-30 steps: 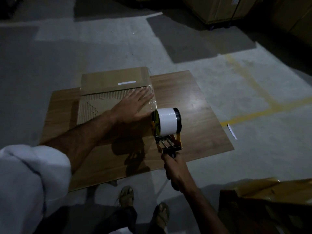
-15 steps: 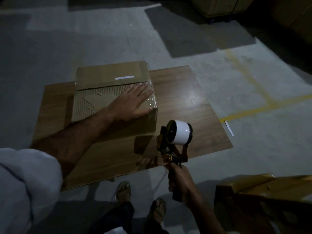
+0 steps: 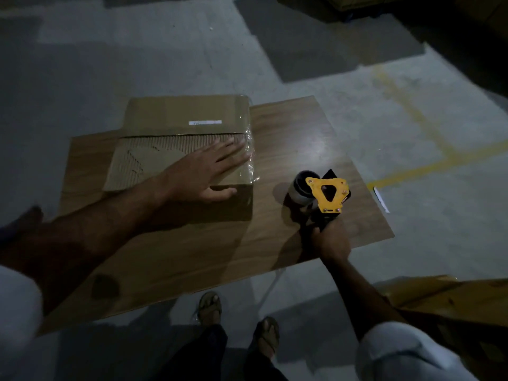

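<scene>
A flat cardboard package (image 3: 176, 149) lies on a wooden board (image 3: 297, 149) on the floor, with clear tape shining along its right edge. My left hand (image 3: 204, 171) presses flat on the package's near right corner, fingers straight. My right hand (image 3: 331, 243) grips the handle of a yellow tape dispenser (image 3: 323, 192) with a white tape roll. The dispenser lies tipped on its side on the board, to the right of the package and apart from it.
The board rests on a grey concrete floor with yellow painted lines (image 3: 428, 163). A crumpled brown cardboard piece (image 3: 450, 303) lies at the lower right. My sandalled feet (image 3: 236, 323) stand at the board's near edge. Stacked boxes (image 3: 365, 2) sit far back.
My right hand has drawn the tape dispenser away from the package to the right and lowered it onto the board, tipped over. My left hand stays pressed on the package.
</scene>
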